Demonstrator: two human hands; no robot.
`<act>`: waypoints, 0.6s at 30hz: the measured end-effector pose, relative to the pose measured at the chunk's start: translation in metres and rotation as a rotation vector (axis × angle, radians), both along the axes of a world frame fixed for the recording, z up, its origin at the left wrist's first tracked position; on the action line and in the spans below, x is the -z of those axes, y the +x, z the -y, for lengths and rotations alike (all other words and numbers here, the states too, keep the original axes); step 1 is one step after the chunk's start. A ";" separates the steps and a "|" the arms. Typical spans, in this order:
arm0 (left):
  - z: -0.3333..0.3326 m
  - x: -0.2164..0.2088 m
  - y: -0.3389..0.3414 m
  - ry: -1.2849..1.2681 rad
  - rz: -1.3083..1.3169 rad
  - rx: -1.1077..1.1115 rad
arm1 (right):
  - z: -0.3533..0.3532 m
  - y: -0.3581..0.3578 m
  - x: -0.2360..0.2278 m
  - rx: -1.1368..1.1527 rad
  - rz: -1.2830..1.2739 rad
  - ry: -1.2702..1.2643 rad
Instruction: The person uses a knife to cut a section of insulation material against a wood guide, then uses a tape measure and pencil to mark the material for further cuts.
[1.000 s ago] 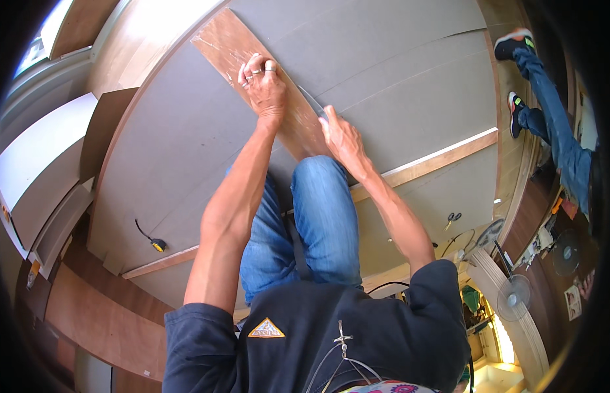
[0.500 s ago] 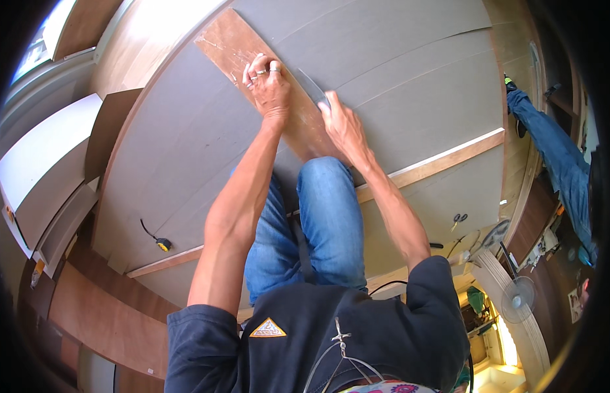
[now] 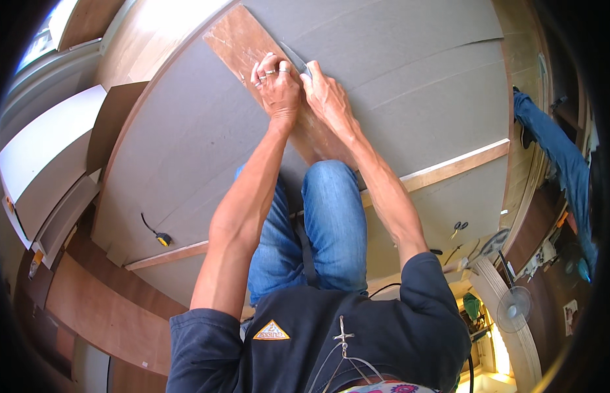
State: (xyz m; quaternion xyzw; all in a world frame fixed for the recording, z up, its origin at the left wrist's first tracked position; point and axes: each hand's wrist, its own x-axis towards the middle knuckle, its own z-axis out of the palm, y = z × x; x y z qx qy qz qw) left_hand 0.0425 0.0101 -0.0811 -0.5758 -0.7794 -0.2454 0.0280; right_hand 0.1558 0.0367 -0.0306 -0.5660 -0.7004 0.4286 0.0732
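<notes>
Resting on top of a wooden board, the left hand is seen with knuckles up and fingers curled, rings worn. Whether the board's edge is gripped by it cannot be told. By the right hand a bladed tool is held, fingers closed around its handle; the handle is mostly covered. The thin, pointed blade is directed forward and to the left, near the board's right edge – contact cannot be made out.

The board is laid at a slant on a large grey sheet, far end to the left, near end partly hidden by a denim-clad knee. Behind the hands the sheet is crossed by a wooden strip.

Also noted: a yellow-and-black tape measure on the sheet, lower left; scissors, lower right. At the right rim a co-worker's leg is seen – blue trousers, well apart from the board.
</notes>
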 end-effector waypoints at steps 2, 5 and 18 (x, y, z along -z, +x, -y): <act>0.002 0.000 0.001 -0.025 0.033 -0.004 | 0.000 -0.001 0.000 -0.015 0.002 0.023; 0.002 -0.001 0.002 -0.030 0.030 -0.012 | 0.000 0.000 0.001 -0.042 0.031 0.042; 0.002 -0.003 0.002 -0.038 0.050 0.000 | 0.078 0.081 -0.015 -0.060 0.085 0.001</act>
